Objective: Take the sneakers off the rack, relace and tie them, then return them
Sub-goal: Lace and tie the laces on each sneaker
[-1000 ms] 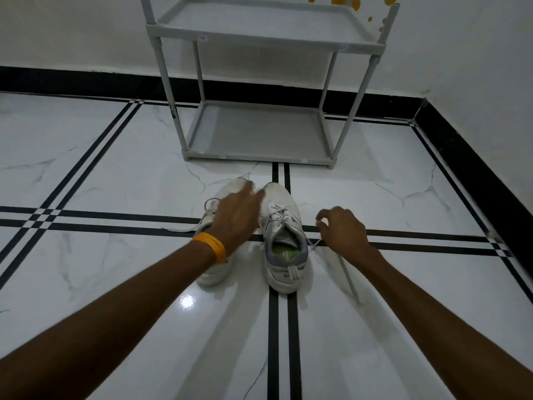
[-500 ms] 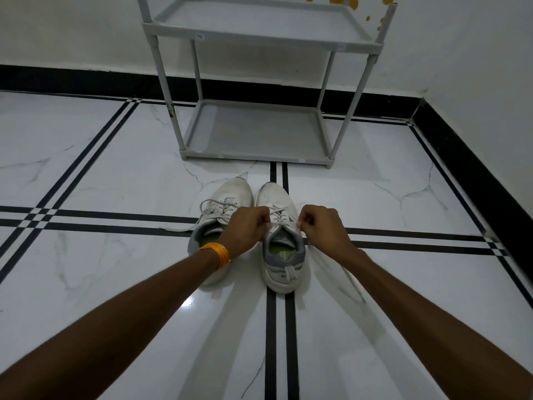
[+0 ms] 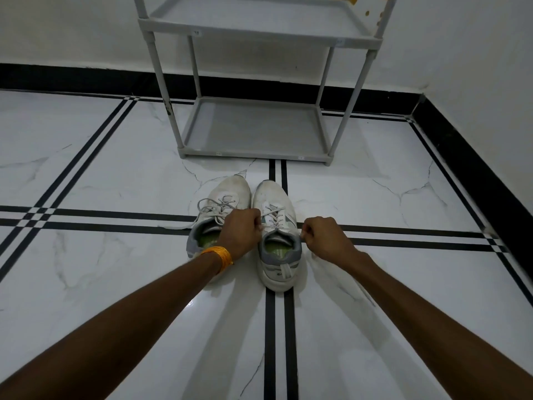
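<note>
Left grip, right grip both closed on lace ends of right white mesh sneaker; left white sneaker beside it, touching, on marble floor.

White marble floor with black stripes; yellowish spots, perhaps paint, on wall.

Your two white sneakers stood side by side on the floor, toes toward the rack. The left sneaker had loose, looped laces; the right sneaker showed crossed laces, grey collar and green insole.
</note>
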Tool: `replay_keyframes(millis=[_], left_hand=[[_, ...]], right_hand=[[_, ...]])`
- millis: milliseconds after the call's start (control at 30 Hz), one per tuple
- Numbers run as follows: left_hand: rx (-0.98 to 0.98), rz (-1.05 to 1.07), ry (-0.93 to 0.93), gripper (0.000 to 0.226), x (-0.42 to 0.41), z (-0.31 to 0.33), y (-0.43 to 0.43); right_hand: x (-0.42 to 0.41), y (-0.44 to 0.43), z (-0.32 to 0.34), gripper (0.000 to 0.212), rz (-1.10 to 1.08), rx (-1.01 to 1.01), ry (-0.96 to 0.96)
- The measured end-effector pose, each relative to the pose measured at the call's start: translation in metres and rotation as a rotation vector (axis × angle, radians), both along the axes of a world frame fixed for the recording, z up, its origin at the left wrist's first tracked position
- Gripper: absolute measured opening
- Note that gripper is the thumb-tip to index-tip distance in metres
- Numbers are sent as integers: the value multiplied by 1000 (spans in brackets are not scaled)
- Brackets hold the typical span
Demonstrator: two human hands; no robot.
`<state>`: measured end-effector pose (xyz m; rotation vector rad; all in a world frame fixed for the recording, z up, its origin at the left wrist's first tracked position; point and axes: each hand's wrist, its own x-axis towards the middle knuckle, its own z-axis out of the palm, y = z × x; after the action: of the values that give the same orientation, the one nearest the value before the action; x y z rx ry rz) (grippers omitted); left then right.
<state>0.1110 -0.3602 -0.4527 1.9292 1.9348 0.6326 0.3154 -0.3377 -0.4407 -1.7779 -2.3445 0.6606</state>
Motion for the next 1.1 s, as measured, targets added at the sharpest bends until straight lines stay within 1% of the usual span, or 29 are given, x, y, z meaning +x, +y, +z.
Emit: replay_keyframes(millis=[33,67,133,167,233,333,367,467,533,600,667,700,733,767,800,833,900,933,967,1000,1067,1100], left_hand=[[0,-3,21,10,0,-1,-1],[2,-9,42,10,0,-1,-1],[-2,-33,67,10,0,-1,-2],[-4,-45,74,9,0,-1,-2],[-1,-69,92,9,1,0,-2],[12,-97,110,9,0,1,-3],[16,-106,115,10,0,2,-4],[35,-130,141,10,-2,6,-8],[32,-134,171,11,-1,9,-9],[6,-115,298,13,-3,19,-7],[32,-113,542,18,-8,31,-1],[66,-124,636,20,-13,35,2],[106,-148,671,21,-16,40,5],[125,-187,639,22,-18,44,7],[126,-225,510,23,-20,45,10],[80,-222,264,24,-21,48,10],[-186,-110,-372,29,-17,49,8],[-282,-61,-638,30,-15,47,8],[-322,-31,-808,31,-13,43,7],[-339,-23,-930,31,-11,38,5],[-337,-27,-1070,29,-3,33,0],[-305,-23,-1090,26,2,31,-1]], right_hand=[[0,1,7,13,-30,-106,108],[1,2,15,11,-63,-242,289],[1,1,27,12,-147,-502,717],[0,1,29,16,-181,-565,850],[-9,0,24,24,-218,-604,994],[-26,-1,11,14,-277,-611,1248],[-30,-2,9,15,-306,-588,1277],[-39,2,5,19,-387,-493,1251],[-41,4,3,22,-422,-464,1232],[-43,4,2,20,-439,-439,1203],[-45,5,2,13,-440,-423,1179],[-45,5,3,11,-443,-421,1170],[-46,6,4,12,-451,-425,1162],[-47,7,5,14,-460,-433,1156],[-48,9,5,17,-464,-442,1150],[-48,9,6,20,-462,-449,1146],[-47,8,8,24,-442,-460,1142],[-46,8,8,25,-429,-468,1143],[-44,7,8,25,-411,-476,1144],[-43,7,8,25,-387,-479,1140],[-40,8,8,25,-342,-459,1113],[-39,8,9,24,-337,-445,1105]])
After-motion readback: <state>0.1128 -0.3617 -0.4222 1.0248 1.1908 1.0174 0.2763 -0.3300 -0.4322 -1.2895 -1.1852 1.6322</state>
